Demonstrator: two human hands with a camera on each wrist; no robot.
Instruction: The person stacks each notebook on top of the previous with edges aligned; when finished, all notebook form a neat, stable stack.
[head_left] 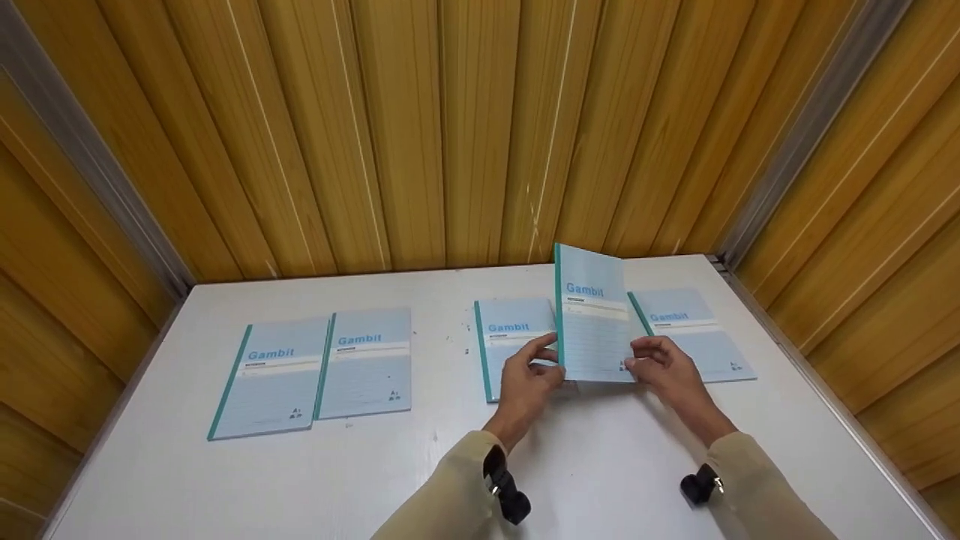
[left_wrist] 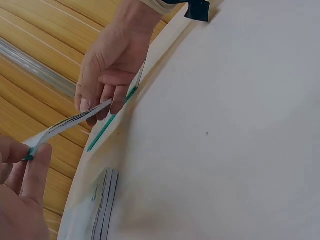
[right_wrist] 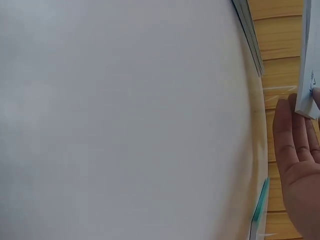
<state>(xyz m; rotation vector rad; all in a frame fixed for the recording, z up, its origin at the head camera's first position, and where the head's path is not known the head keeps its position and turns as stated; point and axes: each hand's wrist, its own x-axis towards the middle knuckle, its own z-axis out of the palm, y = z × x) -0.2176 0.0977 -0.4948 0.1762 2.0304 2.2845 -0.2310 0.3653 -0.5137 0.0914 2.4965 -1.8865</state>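
A light-blue notebook [head_left: 596, 322] with a teal spine and "Gambit" on its cover is held up, tilted, above the table. My left hand [head_left: 526, 382] pinches its lower corner at the spine; in the left wrist view, thumb and fingers of that hand [left_wrist: 27, 195] close on the teal edge. At the opposite lower corner, my right hand [head_left: 670, 371] grips it between thumb and fingers. The right wrist view has this right hand [right_wrist: 302, 170] under the notebook's corner [right_wrist: 306, 95]. Behind the left hand lies a notebook stack [head_left: 514, 319], partly hidden by the raised one.
Beyond the right hand another notebook [head_left: 694, 337] lies on the white table [head_left: 600, 480]. Two more, a left one [head_left: 270, 382] and its neighbour [head_left: 367, 367], lie side by side at the left. Wood-patterned walls [head_left: 480, 135] enclose the table's back and sides.
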